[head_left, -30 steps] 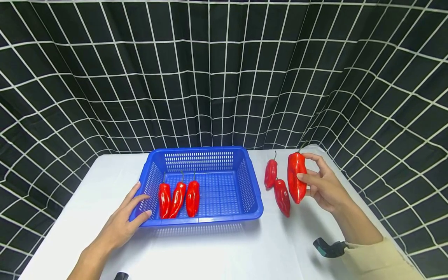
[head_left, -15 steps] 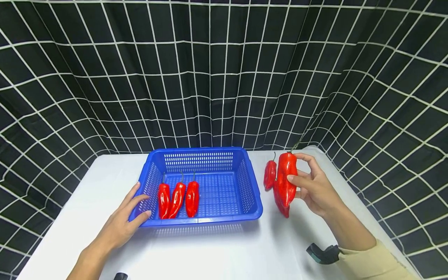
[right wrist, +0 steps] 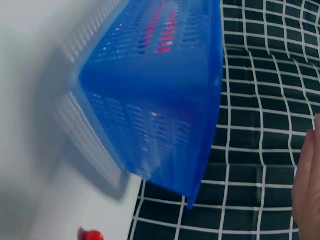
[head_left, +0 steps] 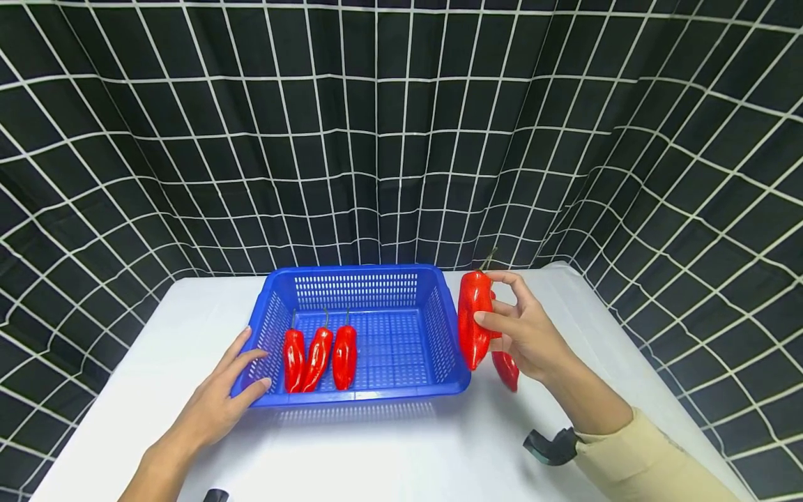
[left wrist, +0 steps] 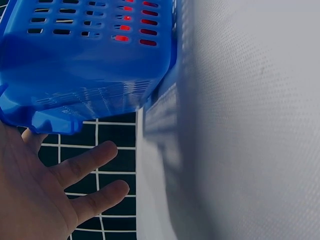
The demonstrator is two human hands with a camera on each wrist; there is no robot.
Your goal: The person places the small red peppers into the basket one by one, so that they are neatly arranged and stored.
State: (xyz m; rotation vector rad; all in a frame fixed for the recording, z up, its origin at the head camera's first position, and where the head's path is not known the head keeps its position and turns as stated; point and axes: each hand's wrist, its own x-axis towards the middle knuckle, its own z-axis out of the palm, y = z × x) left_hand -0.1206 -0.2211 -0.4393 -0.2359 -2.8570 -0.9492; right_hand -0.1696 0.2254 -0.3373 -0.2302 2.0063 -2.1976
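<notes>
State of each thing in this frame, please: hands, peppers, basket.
Left hand: open, fingers resting on the basket's near left corner.
Right hand: grips a red pepper.
Held pepper: lifted, upright, by the basket's right wall.
Blue basket: flat on the table.
Three peppers: lying inside it.

Head view bright, evenly lit, light from above. White bench (head_left: 389,453) almost washed out, faint texture only. Soft shadow under front rim of the blue basket (head_left: 370,328), falling toward the camera; another soft shadow on the bench beside the right hand (head_left: 523,331). Small white glints on the peppers in the basket (head_left: 318,357). Grid curtain (head_left: 401,125) lines bow strongly at the frame edges: wide-angle distortion. Head view sharp throughout.

Left wrist view: basket wall soft, close, out of focus; bench grey, shaded beside the basket. Right wrist view: motion blur across basket wall and bench; curtain behind the basket sharper.
</notes>
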